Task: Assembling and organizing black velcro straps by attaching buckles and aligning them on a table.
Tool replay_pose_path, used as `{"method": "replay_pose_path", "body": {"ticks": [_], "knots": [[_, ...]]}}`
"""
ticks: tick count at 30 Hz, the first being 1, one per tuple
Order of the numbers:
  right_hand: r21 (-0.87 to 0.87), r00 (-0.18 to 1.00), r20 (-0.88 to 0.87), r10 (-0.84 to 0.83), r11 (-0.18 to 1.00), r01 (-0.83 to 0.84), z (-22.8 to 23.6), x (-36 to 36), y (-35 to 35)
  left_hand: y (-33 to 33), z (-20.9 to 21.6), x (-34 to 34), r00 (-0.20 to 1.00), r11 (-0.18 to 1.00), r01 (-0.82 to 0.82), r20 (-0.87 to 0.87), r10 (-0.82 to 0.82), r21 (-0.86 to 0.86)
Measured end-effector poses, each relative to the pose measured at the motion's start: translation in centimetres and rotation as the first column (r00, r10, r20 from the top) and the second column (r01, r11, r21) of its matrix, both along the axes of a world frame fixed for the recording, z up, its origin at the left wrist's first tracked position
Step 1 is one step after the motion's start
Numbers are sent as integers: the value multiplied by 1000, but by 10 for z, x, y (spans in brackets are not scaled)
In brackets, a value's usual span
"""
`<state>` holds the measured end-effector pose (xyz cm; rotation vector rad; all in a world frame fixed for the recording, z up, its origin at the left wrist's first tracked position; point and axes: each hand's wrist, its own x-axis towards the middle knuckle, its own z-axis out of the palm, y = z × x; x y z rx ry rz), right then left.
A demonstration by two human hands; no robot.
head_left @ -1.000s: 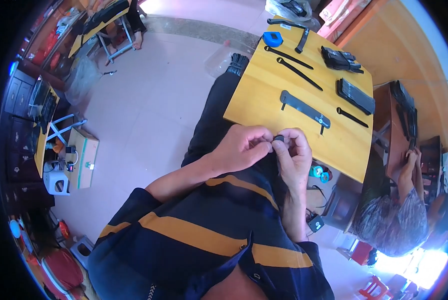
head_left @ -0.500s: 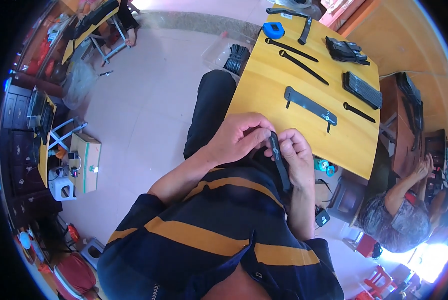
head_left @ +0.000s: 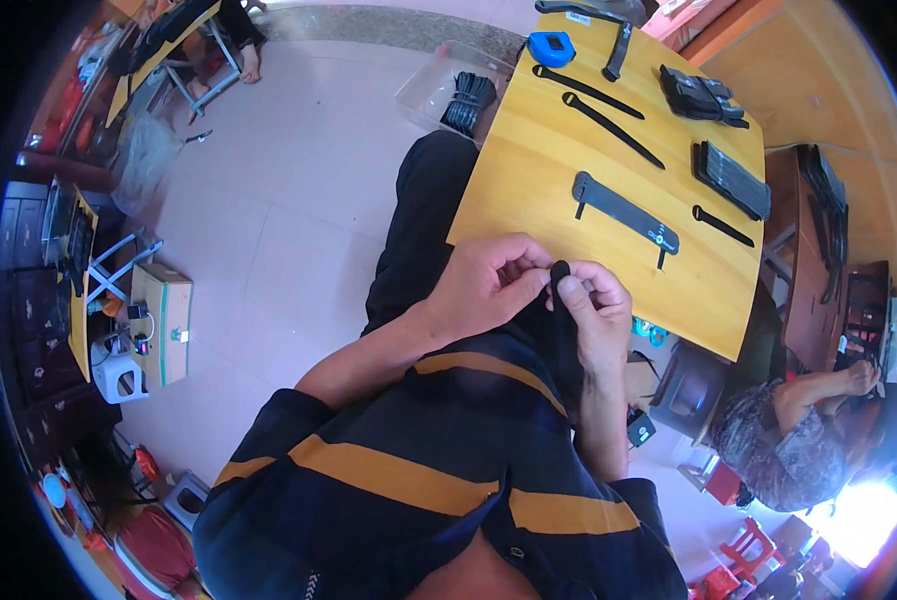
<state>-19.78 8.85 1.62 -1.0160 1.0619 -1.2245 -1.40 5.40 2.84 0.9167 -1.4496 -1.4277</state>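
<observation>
In front of my torso, at the near edge of the yellow table [head_left: 498, 200], a narrow black strap [head_left: 562, 325] hangs down with its upper end between my hands. My right hand [head_left: 596, 312] pinches it, the thumb lying across the upper part. My left hand [head_left: 490, 288] is closed, thumb and fingertips pressed together at the strap's upper end. The strap's lower part blends into my dark clothing. On the table just beyond lies a wide dark grey strap [head_left: 623, 213] with a narrow strip crossing under each end.
Several black loop straps [head_left: 613, 130] lie farther up the table, near a blue tape measure [head_left: 551, 50]. Strap stacks [head_left: 730, 180] sit along its right side. A clear bin [head_left: 423, 98] stands left of the table. Another person [head_left: 793, 440] sits at the right.
The strap in my hands has turned: its printed face showed before, and a plain black side shows now. The other person's hands at the right have shifted lower.
</observation>
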Motion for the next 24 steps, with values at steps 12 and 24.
{"method": "replay_pose_path", "body": {"ticks": [12,24], "knots": [[144,992,57,112,982,-119,3,-9,5,-6,0,-3,987,984,162,-10,-162,73],[189,994,-32,102,977,-94,-2,-18,14,-1,-10,-15,984,986,154,82,-158,60]]}}
